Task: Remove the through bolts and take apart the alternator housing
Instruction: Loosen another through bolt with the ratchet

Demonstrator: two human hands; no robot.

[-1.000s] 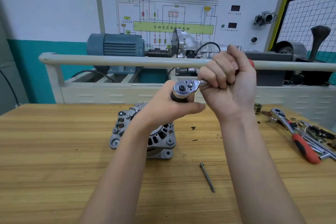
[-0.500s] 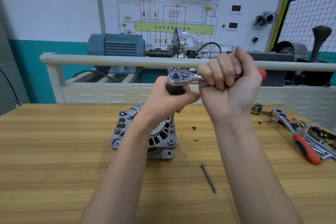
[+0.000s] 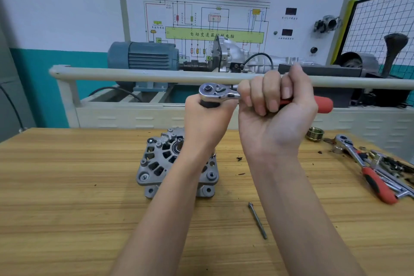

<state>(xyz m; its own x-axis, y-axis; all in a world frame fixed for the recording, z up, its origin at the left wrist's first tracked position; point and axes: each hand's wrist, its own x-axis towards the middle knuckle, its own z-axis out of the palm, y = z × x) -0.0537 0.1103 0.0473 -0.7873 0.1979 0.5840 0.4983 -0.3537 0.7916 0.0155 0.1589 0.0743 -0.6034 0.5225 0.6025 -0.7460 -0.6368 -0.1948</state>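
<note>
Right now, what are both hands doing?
Left hand: gripping the black part under the ratchet head.
Right hand: gripping the ratchet's red handle.

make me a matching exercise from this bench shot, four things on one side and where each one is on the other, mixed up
Things:
1. ratchet
2. loose bolt
3. alternator
4. brass ring

Places:
A. standing on the table under the left forearm
B. lying alone on the table, near side, between the forearms
C. held up in both hands above the table
D. at the back of the table, right of the right hand

Pairs: 1-C, 2-B, 3-A, 4-D
</note>
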